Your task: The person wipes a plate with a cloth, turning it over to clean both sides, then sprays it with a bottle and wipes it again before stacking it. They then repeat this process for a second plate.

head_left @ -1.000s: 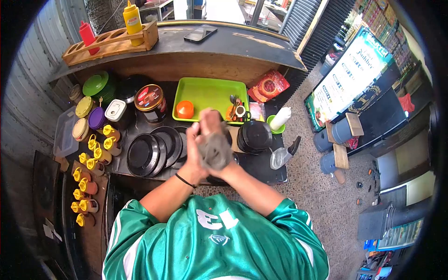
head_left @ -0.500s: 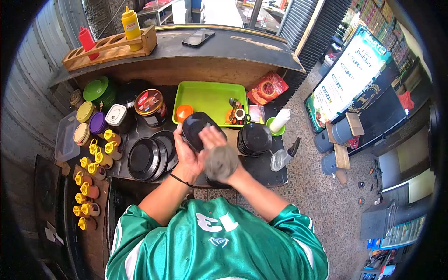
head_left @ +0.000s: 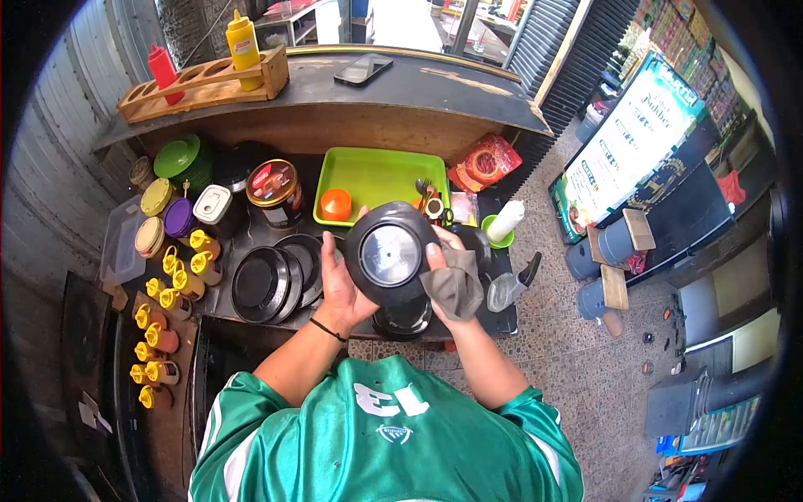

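Two hands gripping: left hand (head_left: 339,280) on round black plate (head_left: 391,255), tilted face-up over counter (head_left: 468,301) near edge; right hand (head_left: 442,251) clutching grey cloth (head_left: 456,289).

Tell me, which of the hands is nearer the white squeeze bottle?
Right. The right hand, with a grey cloth, is just left of the white squeeze bottle; the left hand is beyond the black plate.

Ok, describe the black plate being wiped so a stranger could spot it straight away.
Start at the green tray on the dark counter; just in front of it, both hands hold a round black plate up. Unlike the black plates lying flat on the counter, it is lifted, with a grey cloth at its right edge.
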The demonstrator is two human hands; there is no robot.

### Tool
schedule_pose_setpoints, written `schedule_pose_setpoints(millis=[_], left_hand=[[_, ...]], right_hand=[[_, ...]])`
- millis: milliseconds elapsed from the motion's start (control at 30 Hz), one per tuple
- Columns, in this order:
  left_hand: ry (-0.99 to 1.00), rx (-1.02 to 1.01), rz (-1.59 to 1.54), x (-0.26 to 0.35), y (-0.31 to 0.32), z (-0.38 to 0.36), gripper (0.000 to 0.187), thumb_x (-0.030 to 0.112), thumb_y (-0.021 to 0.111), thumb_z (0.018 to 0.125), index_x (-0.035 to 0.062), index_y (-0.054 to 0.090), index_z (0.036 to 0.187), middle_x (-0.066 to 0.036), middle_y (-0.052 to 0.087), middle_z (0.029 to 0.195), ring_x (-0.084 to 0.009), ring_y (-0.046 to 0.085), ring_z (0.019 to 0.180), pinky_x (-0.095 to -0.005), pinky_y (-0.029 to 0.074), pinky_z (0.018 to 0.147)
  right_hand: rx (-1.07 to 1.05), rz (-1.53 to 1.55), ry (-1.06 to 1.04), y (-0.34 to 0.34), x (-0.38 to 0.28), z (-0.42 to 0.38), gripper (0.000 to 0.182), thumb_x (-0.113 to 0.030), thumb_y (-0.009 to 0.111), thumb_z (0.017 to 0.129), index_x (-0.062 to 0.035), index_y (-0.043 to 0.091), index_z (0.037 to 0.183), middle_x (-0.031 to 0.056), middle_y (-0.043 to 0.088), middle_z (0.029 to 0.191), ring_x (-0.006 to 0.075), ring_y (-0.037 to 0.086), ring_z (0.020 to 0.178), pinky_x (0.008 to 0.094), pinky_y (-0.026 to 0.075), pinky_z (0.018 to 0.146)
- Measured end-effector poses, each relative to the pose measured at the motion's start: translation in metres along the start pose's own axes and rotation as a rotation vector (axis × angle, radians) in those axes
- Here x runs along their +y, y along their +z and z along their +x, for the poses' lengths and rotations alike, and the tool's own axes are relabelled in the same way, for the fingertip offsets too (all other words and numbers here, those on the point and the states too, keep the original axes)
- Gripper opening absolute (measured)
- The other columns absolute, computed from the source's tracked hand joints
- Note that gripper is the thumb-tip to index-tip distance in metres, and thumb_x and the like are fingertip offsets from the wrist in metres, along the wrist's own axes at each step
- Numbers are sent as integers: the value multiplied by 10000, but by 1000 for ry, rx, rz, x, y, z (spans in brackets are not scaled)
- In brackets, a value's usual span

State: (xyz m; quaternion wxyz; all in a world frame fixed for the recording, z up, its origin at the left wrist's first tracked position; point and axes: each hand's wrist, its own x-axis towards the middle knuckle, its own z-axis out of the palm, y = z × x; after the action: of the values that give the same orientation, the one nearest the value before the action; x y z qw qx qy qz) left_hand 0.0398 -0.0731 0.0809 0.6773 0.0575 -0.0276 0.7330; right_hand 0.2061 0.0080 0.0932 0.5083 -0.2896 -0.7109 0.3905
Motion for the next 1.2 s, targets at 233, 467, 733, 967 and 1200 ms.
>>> schedule_pose_setpoints(millis=[233,467,733,967,1200], left_hand=[[-58,34,488,-31,2,-1,812,657,533,1046,346,247,1740,-64,565,1579,-264,607,1382,-462,469,1205],[-188,59,397,-38,-60,2,914,812,436,1004,198,388,1680,-85,556,1566,-344,574,1377,-469,447,1205],[-417,324,484,-28,-4,-21,1000,907,446,920,185,497,1611,-98,548,1604,-324,547,1445,-610,551,1076],[-334,310,615,-19,-22,-8,894,839,529,936,159,553,1516,-97,660,1436,-277,662,1279,-502,560,1065],[50,140,267,13,12,11,949,869,422,934,191,500,1593,-225,599,1501,-490,603,1329,-594,538,1099]], right_hand=[[-175,-310,6,19,2,-21,536,-190,544,1101,64,464,1565,327,546,1530,474,547,1423,501,442,1186],[-282,-163,-224,37,-37,-42,759,-485,476,1117,11,331,1673,302,456,1638,420,362,1589,514,238,1305],[-379,-376,-302,25,9,29,410,-293,578,1090,-31,680,1389,276,652,1421,416,582,1391,504,436,1192],[-18,-497,-176,56,-10,2,581,-317,630,1045,92,571,1452,303,637,1433,478,600,1366,512,485,1151],[-343,-552,-731,52,-27,-42,637,-356,683,920,-61,626,1482,114,623,1558,318,546,1488,516,329,1271]])
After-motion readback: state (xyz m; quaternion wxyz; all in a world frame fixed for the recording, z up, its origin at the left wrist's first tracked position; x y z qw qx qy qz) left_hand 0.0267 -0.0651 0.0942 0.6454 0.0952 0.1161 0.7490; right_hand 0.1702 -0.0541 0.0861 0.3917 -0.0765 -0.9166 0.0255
